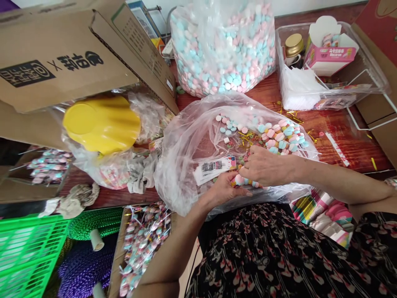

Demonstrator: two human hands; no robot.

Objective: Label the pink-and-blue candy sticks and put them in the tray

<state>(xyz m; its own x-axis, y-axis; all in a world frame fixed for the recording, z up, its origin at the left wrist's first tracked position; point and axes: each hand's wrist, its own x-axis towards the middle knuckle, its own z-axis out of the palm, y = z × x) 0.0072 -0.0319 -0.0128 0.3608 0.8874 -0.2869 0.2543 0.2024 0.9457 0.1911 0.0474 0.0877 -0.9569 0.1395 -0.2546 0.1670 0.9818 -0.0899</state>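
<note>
Pastel candies (pixel 277 138): round pink, blue and white discs, lying loose inside a clear plastic bag (pixel 182 165) right at the person's hands.
Left hand (pixel 225 191): fingers curled and thumb raised, pinching a pink candy (pixel 239 179) at the near edge of the pile.
Right hand (pixel 266 166): not spread; fingers bunched with their tips down among the candies, just above the left hand. Whether they pinch anything is hidden.
Lap: a black floral garment (pixel 263 258) directly below both hands.
Beside the hands: a white printed card (pixel 214 170) with dark barcode-like marks, just left of the candies.
Lower left: a cardboard tray (pixel 118 258) of wrapped candy sticks (pixel 144 242), near a green plastic crate (pixel 27 252).
Left of the bag: a yellow fluted plastic tub (pixel 101 125), under a flap of a printed cardboard carton (pixel 62 54).
Table: red-brown wood (pixel 341 145), scattered with gold twist ties (pixel 293 114).
Far side: a large bag of similar candies (pixel 223 49), and a clear plastic bin (pixel 369 54) holding a pink paper box (pixel 330 54) and a gold-lidded jar (pixel 294 44).
</note>
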